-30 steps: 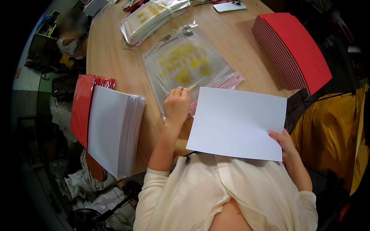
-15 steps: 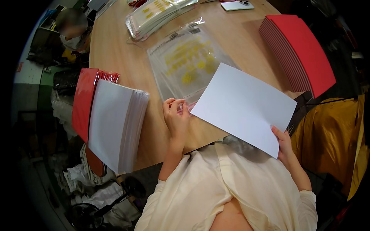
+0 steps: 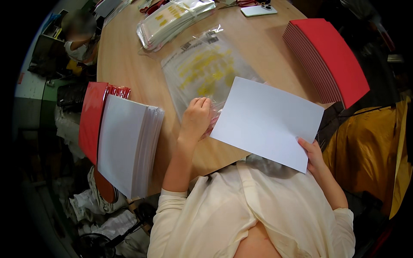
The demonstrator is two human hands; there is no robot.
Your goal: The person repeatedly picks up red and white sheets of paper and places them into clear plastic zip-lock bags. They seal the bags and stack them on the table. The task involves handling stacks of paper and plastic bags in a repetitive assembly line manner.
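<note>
My right hand (image 3: pixel 313 155) grips a stiff white rectangular sheet (image 3: pixel 269 122) by its lower right corner, thumb on top. The sheet is tilted over the near edge of the table. My left hand (image 3: pixel 196 118) is closed in a pinch on the near edge of a clear plastic bag (image 3: pixel 206 71) with yellow print, which lies flat in a pile of such bags. Pink shows at the bag's edge beside my fingers. The sheet's left corner lies close to that edge and covers part of the pile; whether it is inside the bag I cannot tell.
On the left stand a plastic-wrapped white stack (image 3: pixel 124 146) and red packs (image 3: pixel 92 120). A red stack (image 3: pixel 331 56) is at the right. Farther back lie a bundle of bags (image 3: pixel 172 21), a phone (image 3: pixel 259 10) and scissors (image 3: pixel 241 3). A person (image 3: pixel 79 36) sits far left.
My left hand has moved up and turned, its fingers drawn closer together at the bag's edge. The white sheet has shifted slightly left and rotated a little.
</note>
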